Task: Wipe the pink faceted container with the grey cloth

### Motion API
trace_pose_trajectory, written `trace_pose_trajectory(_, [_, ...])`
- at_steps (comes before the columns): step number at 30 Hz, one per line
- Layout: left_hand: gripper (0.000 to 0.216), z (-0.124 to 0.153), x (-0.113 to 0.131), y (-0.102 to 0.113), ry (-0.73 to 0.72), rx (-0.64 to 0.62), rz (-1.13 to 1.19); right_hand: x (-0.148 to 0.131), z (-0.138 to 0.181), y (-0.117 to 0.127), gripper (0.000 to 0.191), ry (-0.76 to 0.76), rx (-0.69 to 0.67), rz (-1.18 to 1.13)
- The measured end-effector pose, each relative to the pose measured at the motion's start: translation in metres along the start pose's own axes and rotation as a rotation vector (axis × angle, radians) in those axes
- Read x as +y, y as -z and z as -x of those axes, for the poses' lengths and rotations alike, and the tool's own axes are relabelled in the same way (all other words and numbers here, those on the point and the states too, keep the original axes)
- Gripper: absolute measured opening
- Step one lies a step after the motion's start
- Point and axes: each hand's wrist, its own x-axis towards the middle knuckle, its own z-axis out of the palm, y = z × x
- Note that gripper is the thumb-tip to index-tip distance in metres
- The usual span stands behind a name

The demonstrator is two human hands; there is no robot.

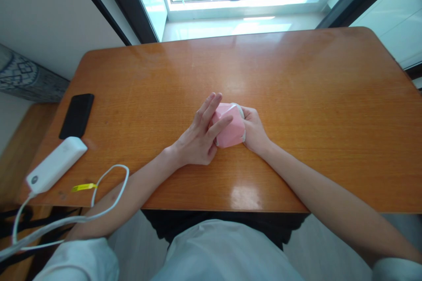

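Observation:
A small folded pink cloth [230,128] with a white edge lies in the middle of the wooden table [296,96]. My left hand [199,137] rests on its left side, fingers stretched out over the fabric and pressing on it. My right hand [253,131] is closed around the cloth's right side, fingers curled against the fabric and partly hidden behind it. Both forearms lie on the table, reaching in from the near edge.
A black phone [77,115] lies at the table's left end. Next to it is a white power bank [55,163] with a white cable [108,184] looping off the near edge. A window sill runs behind the table.

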Motion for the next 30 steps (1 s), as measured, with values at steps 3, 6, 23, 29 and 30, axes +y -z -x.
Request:
trace_pose_trajectory(3, [0.129,0.000,0.001,0.003,0.011,-0.025,0.034,0.000,0.000,0.000,0.037,0.001,0.000,-0.002])
trace_pose_trajectory(6, [0.131,0.002,-0.001,0.003,0.034,-0.039,0.030,0.000,0.001,0.000,0.037,-0.007,0.006,0.011])
trace_pose_trajectory(23, [0.106,-0.005,-0.007,0.010,0.041,-0.020,-0.069,0.001,0.000,0.001,0.035,0.000,0.041,0.025])
trace_pose_trajectory(29, [0.111,-0.008,-0.002,0.013,0.072,-0.005,-0.018,-0.002,0.001,0.000,0.038,0.014,0.050,0.052])
trace_pose_trajectory(30, [0.112,-0.008,-0.002,0.013,0.095,-0.008,0.002,-0.002,0.001,0.000,0.039,0.018,0.052,0.059])
